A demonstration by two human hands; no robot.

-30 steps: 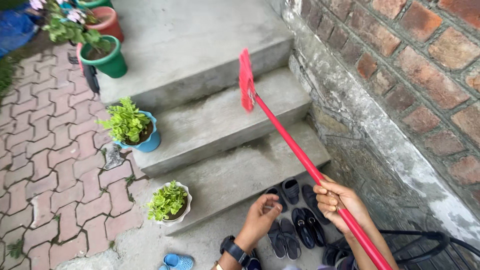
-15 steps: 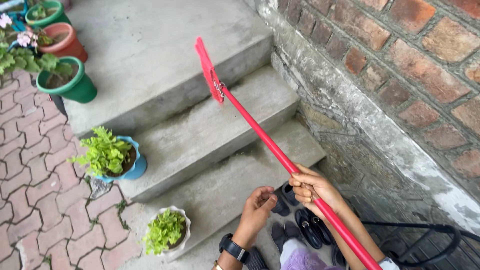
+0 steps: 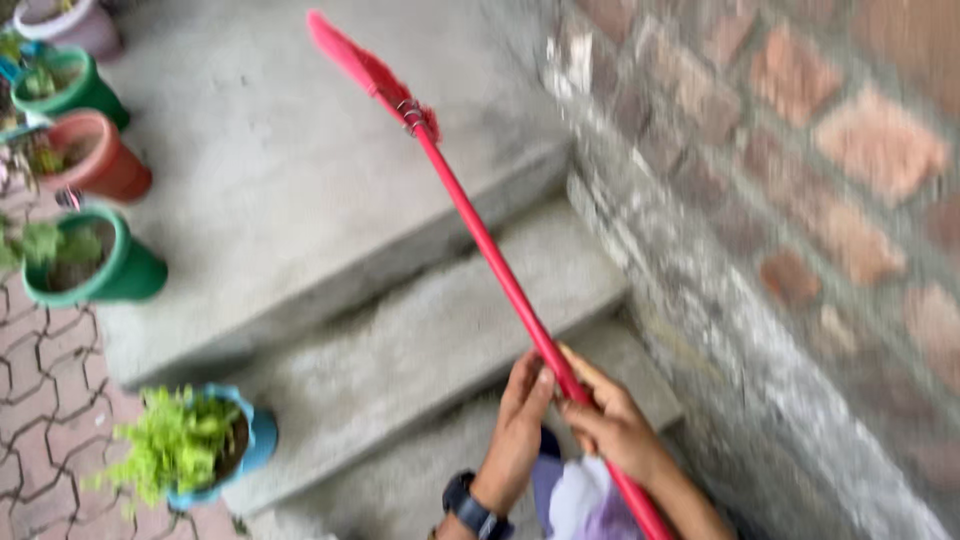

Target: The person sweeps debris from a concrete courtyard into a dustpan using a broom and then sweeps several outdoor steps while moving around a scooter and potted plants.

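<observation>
A red broom with a long red handle reaches from the lower middle up to its red bristle head over the top concrete landing. My right hand is wrapped around the handle low down. My left hand, with a black watch on its wrist, presses against the handle just left of the right hand. The picture is blurred by motion.
Concrete steps climb toward the landing. A brick wall runs along the right. Potted plants line the left: two green pots, a terracotta pot and a blue pot with leafy greens. Brick paving lies at lower left.
The broom head has swung up and left, from the middle step to the top landing. My left hand has come up from open air onto the handle. The view has shifted up the steps.
</observation>
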